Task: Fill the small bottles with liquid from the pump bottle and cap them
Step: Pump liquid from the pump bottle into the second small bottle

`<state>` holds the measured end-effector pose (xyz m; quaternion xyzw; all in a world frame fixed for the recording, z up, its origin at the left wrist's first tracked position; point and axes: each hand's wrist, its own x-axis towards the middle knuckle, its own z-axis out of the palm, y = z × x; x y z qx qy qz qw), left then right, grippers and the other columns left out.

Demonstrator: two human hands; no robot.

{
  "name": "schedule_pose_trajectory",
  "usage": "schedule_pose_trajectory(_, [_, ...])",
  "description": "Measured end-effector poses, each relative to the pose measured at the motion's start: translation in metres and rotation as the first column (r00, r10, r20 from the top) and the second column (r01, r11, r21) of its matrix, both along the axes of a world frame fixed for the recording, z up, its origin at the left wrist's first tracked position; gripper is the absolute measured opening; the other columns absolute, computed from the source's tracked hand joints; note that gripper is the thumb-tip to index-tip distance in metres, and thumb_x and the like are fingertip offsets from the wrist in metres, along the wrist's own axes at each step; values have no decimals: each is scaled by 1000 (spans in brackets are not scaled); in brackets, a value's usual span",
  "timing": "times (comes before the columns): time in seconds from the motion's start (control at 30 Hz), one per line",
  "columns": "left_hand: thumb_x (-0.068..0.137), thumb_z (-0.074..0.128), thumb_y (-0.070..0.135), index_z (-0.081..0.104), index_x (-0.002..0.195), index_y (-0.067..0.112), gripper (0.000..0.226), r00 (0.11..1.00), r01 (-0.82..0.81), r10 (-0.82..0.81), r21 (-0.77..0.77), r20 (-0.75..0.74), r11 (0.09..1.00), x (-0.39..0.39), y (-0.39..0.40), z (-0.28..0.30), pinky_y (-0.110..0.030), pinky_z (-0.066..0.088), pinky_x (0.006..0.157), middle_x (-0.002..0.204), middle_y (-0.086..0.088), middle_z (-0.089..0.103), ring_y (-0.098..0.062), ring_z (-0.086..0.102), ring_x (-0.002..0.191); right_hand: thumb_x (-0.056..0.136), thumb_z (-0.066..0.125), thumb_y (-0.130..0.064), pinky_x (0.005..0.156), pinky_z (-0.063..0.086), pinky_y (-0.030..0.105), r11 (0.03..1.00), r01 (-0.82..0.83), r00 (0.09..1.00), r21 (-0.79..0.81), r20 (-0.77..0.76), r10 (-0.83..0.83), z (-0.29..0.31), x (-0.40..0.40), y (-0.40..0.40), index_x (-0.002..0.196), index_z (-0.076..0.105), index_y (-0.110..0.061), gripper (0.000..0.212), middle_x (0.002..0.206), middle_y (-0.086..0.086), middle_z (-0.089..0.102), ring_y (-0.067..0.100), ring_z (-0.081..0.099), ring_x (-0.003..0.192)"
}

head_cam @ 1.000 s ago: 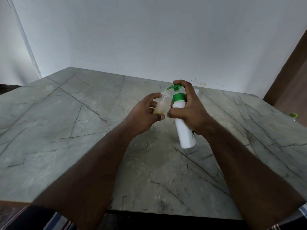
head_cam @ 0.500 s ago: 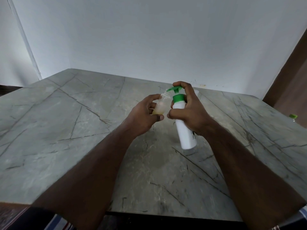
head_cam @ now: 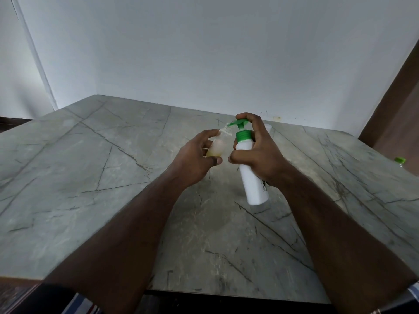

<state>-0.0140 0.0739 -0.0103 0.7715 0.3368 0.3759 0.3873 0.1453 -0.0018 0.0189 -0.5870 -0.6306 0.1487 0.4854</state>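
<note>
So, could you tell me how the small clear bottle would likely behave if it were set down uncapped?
The small bottle looks light, with yellowish liquid only near its bottom. Narrow and tall, it may tip easily. Its open mouth would probably spill.

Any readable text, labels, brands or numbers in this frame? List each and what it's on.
None can be read.
Pump bottle: a small dark mark by the right hand, mostly hidden and too blurred to read.
Small bottle in the left hand: no label visible.
Table and wall: no text.
</note>
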Motion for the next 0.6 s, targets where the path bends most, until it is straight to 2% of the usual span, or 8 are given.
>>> schedule_pose_trajectory(0.1, [86, 77, 8, 47, 145, 29, 69, 1000, -4, 4, 5, -10, 1000, 0, -1, 1, -35, 57, 93, 126, -1, 63, -19, 64, 109, 55, 74, -20, 66, 50, 22, 1000, 10, 1000, -2, 2, -10, 1, -1, -1, 131, 35, -33, 86, 114, -8, 51, 15, 60, 85])
schedule_pose_trajectory(0.23, [86, 77, 9, 48, 144, 32, 69, 1000, -1, 1, 11, -22, 1000, 0, -1, 0, -31, 56, 90, 123, 2, 64, -18, 64, 108, 55, 74, -21, 66, 52, 28, 1000, 17, 1000, -4, -17, -17, 2, 0, -1, 124, 37, -34, 79, 109, -6, 54, 16, 60, 84])
schedule_pose_trajectory(0.4, [87, 77, 10, 46, 145, 31, 70, 1000, -4, 4, 8, -19, 1000, 0, -1, 0, -33, 57, 91, 126, 1, 63, -17, 64, 108, 65, 80, -7, 67, 50, 24, 1000, 13, 1000, 3, -7, -13, 0, 2, 1, 134, 35, -31, 86, 112, -14, 49, 16, 59, 85])
schedule_pose_trajectory(0.53, [86, 77, 10, 46, 146, 30, 70, 1000, -6, 6, 13, -19, 1000, 0, -1, 0, -35, 58, 92, 128, -1, 64, -18, 64, 109, 67, 80, -3, 69, 51, 25, 1000, 12, 1000, 2, 10, -12, -1, 3, 1, 137, 34, -29, 87, 119, -7, 48, 16, 59, 87])
schedule_pose_trajectory(0.6, [86, 77, 9, 46, 145, 30, 70, 1000, -5, 5, 10, -24, 1000, 0, -1, 0, -38, 58, 94, 129, -1, 64, -20, 64, 110, 68, 80, -2, 68, 51, 25, 1000, 19, 1000, 2, 13, -19, 0, 4, 1, 133, 35, -30, 84, 115, -8, 50, 16, 59, 86])
